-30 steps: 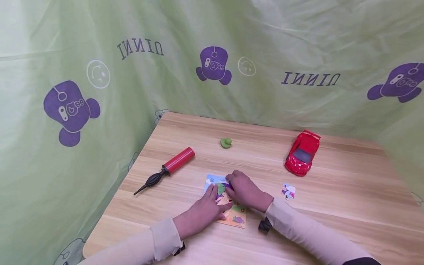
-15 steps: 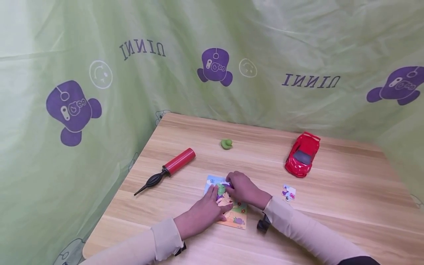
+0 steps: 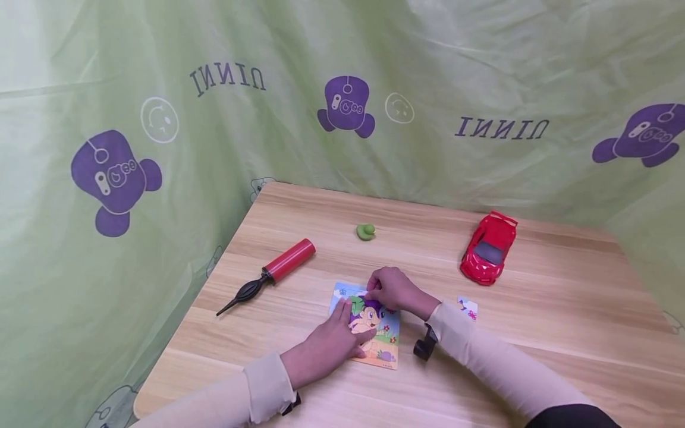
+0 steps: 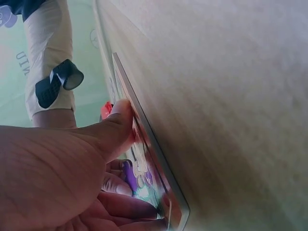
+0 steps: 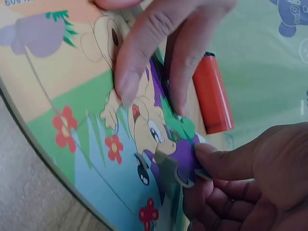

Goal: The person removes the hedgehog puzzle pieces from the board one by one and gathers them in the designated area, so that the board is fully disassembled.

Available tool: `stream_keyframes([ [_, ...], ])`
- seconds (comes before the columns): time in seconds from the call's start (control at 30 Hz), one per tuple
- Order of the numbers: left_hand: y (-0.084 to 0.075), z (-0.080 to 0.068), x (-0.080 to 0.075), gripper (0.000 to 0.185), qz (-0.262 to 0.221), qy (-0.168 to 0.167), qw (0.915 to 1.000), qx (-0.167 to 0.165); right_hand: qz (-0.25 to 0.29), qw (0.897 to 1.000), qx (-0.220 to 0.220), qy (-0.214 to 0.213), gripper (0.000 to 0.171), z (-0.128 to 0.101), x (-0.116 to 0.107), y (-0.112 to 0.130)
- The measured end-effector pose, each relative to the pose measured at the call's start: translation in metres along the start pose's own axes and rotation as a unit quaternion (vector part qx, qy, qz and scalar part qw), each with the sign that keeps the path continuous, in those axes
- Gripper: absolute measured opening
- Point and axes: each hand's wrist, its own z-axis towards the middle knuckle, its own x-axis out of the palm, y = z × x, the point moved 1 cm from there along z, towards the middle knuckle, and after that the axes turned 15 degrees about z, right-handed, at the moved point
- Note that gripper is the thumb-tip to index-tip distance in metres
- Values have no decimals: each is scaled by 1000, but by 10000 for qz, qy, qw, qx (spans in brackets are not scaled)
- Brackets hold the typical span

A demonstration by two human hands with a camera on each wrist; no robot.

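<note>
By the puzzle's (image 3: 384, 341) far edge, right hand (image 3: 397, 291) pinches a piece (image 5: 186, 158), apparently mid-fitting, needing alignment; left hand (image 3: 329, 346) presses, straight-fingered.

room btwn duck (image 3: 365, 232) & car (image 3: 489, 248), pump (image 3: 275, 271) blocks l.

On the green curtain (image 3: 299, 35), mirrored purple letters (image 3: 228, 77) spell UINNI ahead and left of the left hand (image 3: 329, 342); a second UINNI (image 3: 502, 128) stands ahead and right of the right hand (image 3: 396, 290). Small print on the puzzle (image 3: 386, 340) beneath both is illegible.
</note>
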Motion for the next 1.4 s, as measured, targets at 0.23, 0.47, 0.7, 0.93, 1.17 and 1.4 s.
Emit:
stream_keyframes([
  [0.23, 0, 1, -1, 45, 65, 111, 9999, 44, 392, 9986, -349, 44, 8, 3, -2, -10],
  [0.47, 2, 1, -3, 43, 294, 83, 9994, 148, 519, 9980, -364, 56, 6, 12, -12, -18],
  [0.7, 4, 1, -6, 46, -283, 250, 9992, 114, 475, 9974, -378, -394, 8, 16, -58, -23],
  [0.93, 4, -2, -2, 45, -212, 52, 9997, 97, -185, 9998, -29, 1, 8, -17, -94, -45],
  [1.17, 4, -2, 2, 41, -728, -43, 9973, -104, -331, 9977, 527, 272, 5, -35, -101, -69],
  [1.4, 4, -2, 1, 41, -714, -114, 9973, -117, -602, 9968, 522, -45, 8, -34, -99, -72],
])
